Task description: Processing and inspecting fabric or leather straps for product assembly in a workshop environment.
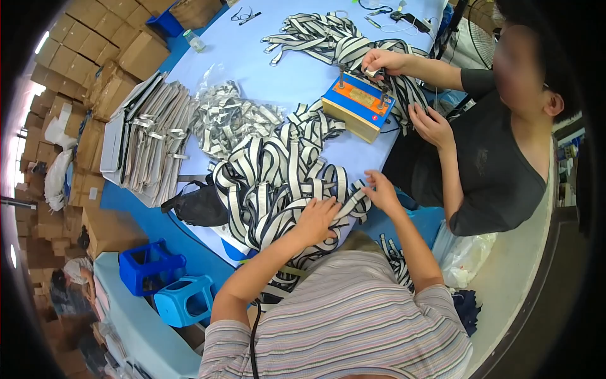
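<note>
At the middle of my head-camera view, spreading from ten o'clock down to six, a loose heap of black-and-white straps (pixel 271 196) covers the near part of the pale blue table (pixel 243 60). I judge the work to be partway: many straps lie looped together, yet I cannot tell handled ones from those left. Toward five o'clock, close to centre, the wearer's left hand (pixel 317 220) rests palm down on the heap, fingers apart. At three o'clock the right hand (pixel 380 192) bends its fingers beside a strap end (pixel 358 194); whether they pinch it, I cannot tell.

Around them, from the left: a blue stool (pixel 142 268) at eight o'clock; a stack of flat papers (pixel 158 142) between nine and ten; a black bag (pixel 199 205) at nine, crowding the heap's left edge; a clear bag of small pieces (pixel 227 120) between ten and eleven; a far strap pile (pixel 322 35) at twelve. At one o'clock a blue-and-orange box (pixel 360 101) stands in the way between the near heap and the upper hand (pixel 382 61) of a co-worker (pixel 486 164), seated toward three.
</note>
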Tool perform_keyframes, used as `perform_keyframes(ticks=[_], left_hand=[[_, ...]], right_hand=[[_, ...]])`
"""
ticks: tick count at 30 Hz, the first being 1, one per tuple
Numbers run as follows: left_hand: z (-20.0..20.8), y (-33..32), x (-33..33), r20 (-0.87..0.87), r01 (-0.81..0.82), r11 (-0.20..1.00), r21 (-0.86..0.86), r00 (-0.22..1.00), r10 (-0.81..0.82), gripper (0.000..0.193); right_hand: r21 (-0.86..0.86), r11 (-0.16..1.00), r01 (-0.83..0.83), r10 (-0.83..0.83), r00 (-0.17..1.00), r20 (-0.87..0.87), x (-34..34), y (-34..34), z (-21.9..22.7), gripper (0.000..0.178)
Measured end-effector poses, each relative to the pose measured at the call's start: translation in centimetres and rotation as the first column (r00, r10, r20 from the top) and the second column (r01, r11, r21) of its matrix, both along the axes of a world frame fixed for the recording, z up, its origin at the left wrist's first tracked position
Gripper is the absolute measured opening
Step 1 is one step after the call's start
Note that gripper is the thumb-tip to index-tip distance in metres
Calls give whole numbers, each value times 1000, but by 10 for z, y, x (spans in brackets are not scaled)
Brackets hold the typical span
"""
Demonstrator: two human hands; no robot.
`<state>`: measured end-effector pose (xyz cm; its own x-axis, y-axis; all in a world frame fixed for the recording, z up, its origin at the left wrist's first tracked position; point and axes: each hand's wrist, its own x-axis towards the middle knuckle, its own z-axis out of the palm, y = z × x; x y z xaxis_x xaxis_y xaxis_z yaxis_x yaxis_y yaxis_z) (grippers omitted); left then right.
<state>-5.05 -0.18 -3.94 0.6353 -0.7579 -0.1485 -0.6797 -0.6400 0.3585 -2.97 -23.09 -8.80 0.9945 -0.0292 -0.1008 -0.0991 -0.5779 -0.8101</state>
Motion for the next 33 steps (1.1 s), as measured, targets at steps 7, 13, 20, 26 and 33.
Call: perform_keyframes(ticks=[7, 13, 20, 26, 33], left_hand=[[10, 0, -16, 78, 47, 975, 215, 995, -65, 73], [6, 4, -29, 107, 62, 918, 391, 988, -112, 73], [6, 6, -33, 53, 3, 947, 321, 998, -21, 68], [8, 8, -30, 20, -19, 966, 258, 1000, 14, 63], [9, 9, -28, -27, 12, 934, 358, 1000, -2, 59]], right_hand=[[-4, 1000, -18, 18, 993, 116, 16, 21, -5, 26], [33, 999, -26, 30, 992, -124, 53, 56, 6, 39], [691, 711, 128, -35, 988, -148, 50, 59, -17, 49], [731, 642, 234, -43, 962, -270, 48, 44, -12, 45], [567, 812, 140, 58, 947, -317, 66, 32, -24, 38]])
